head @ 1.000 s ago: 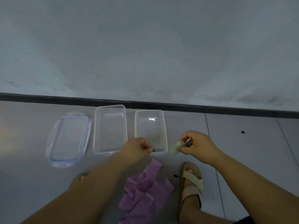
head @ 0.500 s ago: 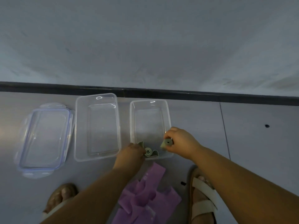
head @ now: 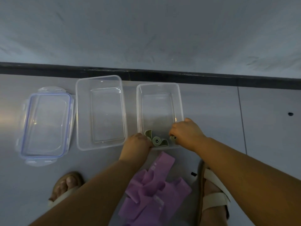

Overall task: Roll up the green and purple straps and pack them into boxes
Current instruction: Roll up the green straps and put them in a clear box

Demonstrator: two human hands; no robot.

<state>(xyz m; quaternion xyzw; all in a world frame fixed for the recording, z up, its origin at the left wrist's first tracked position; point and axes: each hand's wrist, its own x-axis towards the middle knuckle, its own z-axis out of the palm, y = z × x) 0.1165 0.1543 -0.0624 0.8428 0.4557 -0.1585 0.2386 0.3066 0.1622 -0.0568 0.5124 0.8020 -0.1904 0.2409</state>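
Lid (head: 46, 126) lies flat on the floor (head: 219, 111) at far left, long axis running from you toward the wall; left box (head: 78, 111) sits just beside it, open, same axis; right box (head: 180, 101) is next over, parallel, apart from the left box.

Your left hand (head: 138, 142) is at the right box's near left corner, fingers curled over the rim onto a loose green strap end; pinching or only touching, cannot tell. Green roll (head: 157, 141) lies inside against the near wall, coil face toward you, tails trailing left and right along that wall. Your right hand (head: 185, 132) is in the same box's near right corner, fingertips clamped on a small green roll (head: 173, 137), coil end facing you.

Purple straps (head: 154, 190) lie in a loose unrolled heap on the floor between your left foot (head: 65, 188) and right foot (head: 215, 198); the heap's long axis points at the right box's near edge, just short of it.

Versus half a second back: right hand and its roll were at the rim, now lower in the corner; left hand same spot; green roll unmoved.
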